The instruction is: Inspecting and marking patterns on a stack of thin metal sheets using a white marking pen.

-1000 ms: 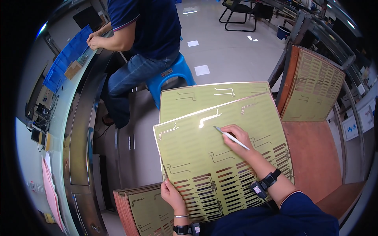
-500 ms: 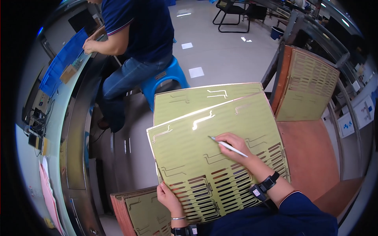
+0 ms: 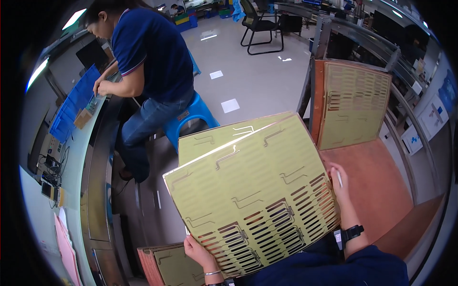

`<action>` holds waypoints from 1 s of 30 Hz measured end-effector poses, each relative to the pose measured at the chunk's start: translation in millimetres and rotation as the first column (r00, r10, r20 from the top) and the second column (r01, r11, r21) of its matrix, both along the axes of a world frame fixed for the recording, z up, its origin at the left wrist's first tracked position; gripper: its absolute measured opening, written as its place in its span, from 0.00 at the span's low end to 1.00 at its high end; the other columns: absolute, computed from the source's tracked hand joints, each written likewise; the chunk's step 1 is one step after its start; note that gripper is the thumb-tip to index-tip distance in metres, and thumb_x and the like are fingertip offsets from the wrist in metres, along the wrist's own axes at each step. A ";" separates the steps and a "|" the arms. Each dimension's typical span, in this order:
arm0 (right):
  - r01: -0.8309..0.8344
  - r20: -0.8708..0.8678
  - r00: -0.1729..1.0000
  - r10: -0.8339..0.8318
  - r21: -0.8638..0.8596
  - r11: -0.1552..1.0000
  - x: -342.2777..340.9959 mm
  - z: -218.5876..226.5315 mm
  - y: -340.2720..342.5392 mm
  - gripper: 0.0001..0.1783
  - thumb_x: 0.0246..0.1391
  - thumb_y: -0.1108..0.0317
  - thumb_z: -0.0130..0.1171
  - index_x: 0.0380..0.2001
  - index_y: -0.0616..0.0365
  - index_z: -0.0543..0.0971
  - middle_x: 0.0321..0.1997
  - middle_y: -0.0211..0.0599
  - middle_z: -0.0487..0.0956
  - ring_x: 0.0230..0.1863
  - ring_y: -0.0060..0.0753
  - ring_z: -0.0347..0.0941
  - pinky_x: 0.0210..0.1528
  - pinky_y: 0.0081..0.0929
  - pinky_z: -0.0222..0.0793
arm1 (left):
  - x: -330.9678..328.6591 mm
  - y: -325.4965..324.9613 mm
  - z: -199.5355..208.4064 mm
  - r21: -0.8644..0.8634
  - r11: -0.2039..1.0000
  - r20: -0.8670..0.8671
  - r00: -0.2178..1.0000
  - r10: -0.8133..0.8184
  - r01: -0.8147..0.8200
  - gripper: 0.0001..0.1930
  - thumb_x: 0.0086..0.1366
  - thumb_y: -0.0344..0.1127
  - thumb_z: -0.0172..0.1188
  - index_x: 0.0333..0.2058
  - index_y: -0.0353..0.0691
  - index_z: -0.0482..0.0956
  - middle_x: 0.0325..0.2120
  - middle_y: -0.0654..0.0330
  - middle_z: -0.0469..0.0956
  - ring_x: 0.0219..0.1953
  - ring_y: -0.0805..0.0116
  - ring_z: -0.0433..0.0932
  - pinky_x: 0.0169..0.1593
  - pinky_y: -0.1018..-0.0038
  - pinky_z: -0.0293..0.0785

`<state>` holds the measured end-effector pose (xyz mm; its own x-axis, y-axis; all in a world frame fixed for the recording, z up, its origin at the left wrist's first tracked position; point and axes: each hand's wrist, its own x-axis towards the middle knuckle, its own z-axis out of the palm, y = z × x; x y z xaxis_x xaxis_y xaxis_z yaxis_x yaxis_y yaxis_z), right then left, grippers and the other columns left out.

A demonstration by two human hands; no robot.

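A large yellow-green circuit board panel (image 3: pixel 248 176), with metal traces and rows of dark slots, lies tilted over my lap. Behind its far edge shows a second similar panel (image 3: pixel 210 139), mostly covered. My left hand (image 3: pixel 198 251) grips the top panel's near left edge, thumb on top. At the right edge, my right hand (image 3: pixel 338 180) is closed around a white pen (image 3: pixel 339 177), its fingers against the panel's side. Whether those fingers also clasp the panel is hard to make out.
A stack of panels (image 3: pixel 171 267) stands low at the left. More panels (image 3: pixel 353 105) lean upright on a reddish-brown board (image 3: pixel 367 181) at the right. At far left, a co-worker (image 3: pixel 152 62) sits on a blue stool (image 3: pixel 193 117) by a workbench (image 3: pixel 78 157) holding a blue bin (image 3: pixel 74 105).
My right hand has moved from the panel's middle to its right edge, pen still in it. My left hand keeps its hold. The view has shifted and the panel sits slightly more turned.
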<state>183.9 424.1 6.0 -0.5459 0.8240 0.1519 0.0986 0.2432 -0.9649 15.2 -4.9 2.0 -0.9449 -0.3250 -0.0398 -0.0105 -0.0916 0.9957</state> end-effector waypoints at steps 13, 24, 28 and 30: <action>-0.143 -0.169 0.980 0.106 -0.230 0.962 -21.2 71.8 -4.7 0.12 0.63 0.68 0.53 0.41 0.66 0.78 0.36 0.30 0.80 0.37 0.18 0.73 0.42 0.18 0.70 | -2.7 -13.7 38.4 0.133 0.984 0.015 0.993 -0.121 0.118 0.10 0.72 0.35 0.50 0.30 0.38 0.68 0.27 0.65 0.73 0.29 0.79 0.70 0.36 0.80 0.71; -0.032 -0.237 0.971 0.005 -0.110 0.993 -18.9 61.2 21.3 0.12 0.62 0.65 0.55 0.39 0.64 0.79 0.31 0.29 0.79 0.34 0.19 0.72 0.38 0.19 0.69 | 9.8 -30.0 80.4 0.347 0.898 -0.063 0.962 -0.264 0.269 0.04 0.70 0.29 0.52 0.34 0.38 0.70 0.29 0.64 0.75 0.31 0.78 0.73 0.38 0.80 0.73; -0.030 -0.275 0.961 -0.030 -0.208 0.978 -13.0 63.9 31.8 0.11 0.63 0.64 0.54 0.33 0.60 0.77 0.23 0.25 0.73 0.24 0.15 0.69 0.26 0.17 0.66 | 21.1 -25.1 101.5 0.426 0.817 -0.052 0.912 -0.407 0.388 0.03 0.69 0.30 0.53 0.35 0.39 0.69 0.31 0.64 0.76 0.33 0.78 0.75 0.39 0.80 0.74; -0.033 -0.244 0.970 -0.019 -0.210 0.977 -14.3 67.5 42.4 0.11 0.64 0.64 0.54 0.33 0.60 0.77 0.23 0.25 0.73 0.24 0.15 0.69 0.25 0.18 0.66 | 18.3 -21.6 104.2 0.397 0.787 -0.061 0.869 -0.491 0.473 0.03 0.70 0.30 0.53 0.35 0.39 0.69 0.32 0.64 0.76 0.35 0.78 0.75 0.40 0.79 0.75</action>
